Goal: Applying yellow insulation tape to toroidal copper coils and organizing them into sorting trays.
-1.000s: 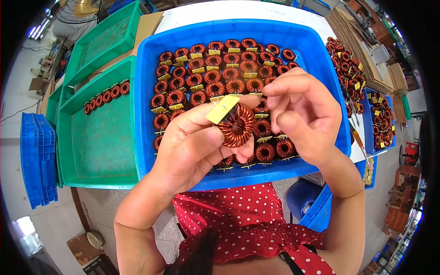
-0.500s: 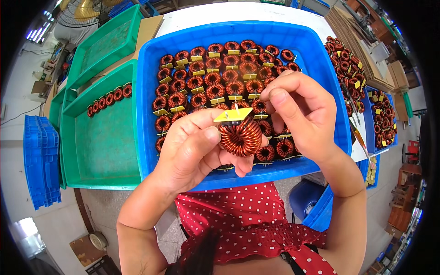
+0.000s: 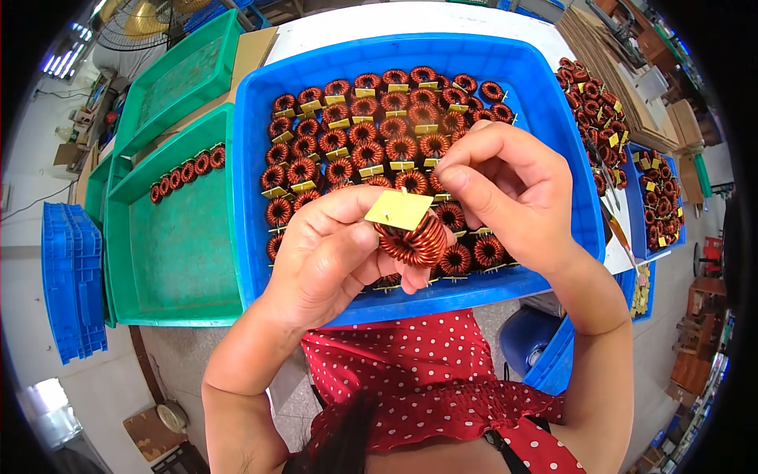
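My left hand [image 3: 324, 249] grips a toroidal coil [image 3: 412, 242] wound with copper wire, above the near part of a blue bin. A yellow square board [image 3: 399, 208] sits on the coil's upper side, its flat face turned up, with small pins poking through. Just right of the coil, my right hand [image 3: 513, 186] is raised with thumb and forefinger pinched together; whether anything small is between them is hidden. Many like coils [image 3: 365, 154] with yellow boards stand in rows in the blue bin [image 3: 586, 229].
Left of the bin, a green tray [image 3: 170, 276] holds a short row of coils [image 3: 188, 172]. Another green tray [image 3: 178, 83] lies behind it. At right are a heap of coils [image 3: 592, 107], tweezers [image 3: 620, 229] and a smaller blue bin [image 3: 667, 246] of coils.
My left hand has tilted the coil so the yellow board's face shows more. The right hand's thumb and forefinger have come together and moved slightly left.
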`<state>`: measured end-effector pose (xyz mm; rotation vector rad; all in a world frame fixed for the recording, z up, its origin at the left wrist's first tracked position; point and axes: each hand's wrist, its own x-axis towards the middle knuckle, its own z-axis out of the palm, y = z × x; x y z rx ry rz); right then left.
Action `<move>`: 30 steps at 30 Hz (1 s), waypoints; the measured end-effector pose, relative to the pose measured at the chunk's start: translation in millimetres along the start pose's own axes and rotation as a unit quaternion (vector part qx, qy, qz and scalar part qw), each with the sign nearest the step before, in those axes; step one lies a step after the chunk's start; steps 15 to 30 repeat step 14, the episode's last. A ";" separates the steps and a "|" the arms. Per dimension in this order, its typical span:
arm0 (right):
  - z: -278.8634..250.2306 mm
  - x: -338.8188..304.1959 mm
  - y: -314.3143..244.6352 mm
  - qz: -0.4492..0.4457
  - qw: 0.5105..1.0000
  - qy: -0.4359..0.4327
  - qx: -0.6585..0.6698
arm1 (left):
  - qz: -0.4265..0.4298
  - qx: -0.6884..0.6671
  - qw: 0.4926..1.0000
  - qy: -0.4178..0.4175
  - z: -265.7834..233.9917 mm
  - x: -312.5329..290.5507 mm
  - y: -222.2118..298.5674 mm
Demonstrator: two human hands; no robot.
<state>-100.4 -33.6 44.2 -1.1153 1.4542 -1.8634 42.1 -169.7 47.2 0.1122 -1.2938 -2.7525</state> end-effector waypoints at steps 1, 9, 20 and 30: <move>-0.3 0.0 -0.5 -0.001 1.000 -0.002 -0.004 | -0.008 0.009 1.000 0.027 1.3 0.1 -0.7; 3.3 -0.5 -1.0 0.009 1.000 0.002 0.000 | -0.069 -0.010 0.998 0.003 6.8 0.3 4.1; 0.0 -1.0 0.0 0.034 0.999 -0.019 0.017 | -0.085 -0.023 0.996 -0.007 7.8 -0.4 5.6; 0.0 -1.0 0.0 0.034 0.999 -0.019 0.017 | -0.085 -0.023 0.996 -0.007 7.8 -0.4 5.6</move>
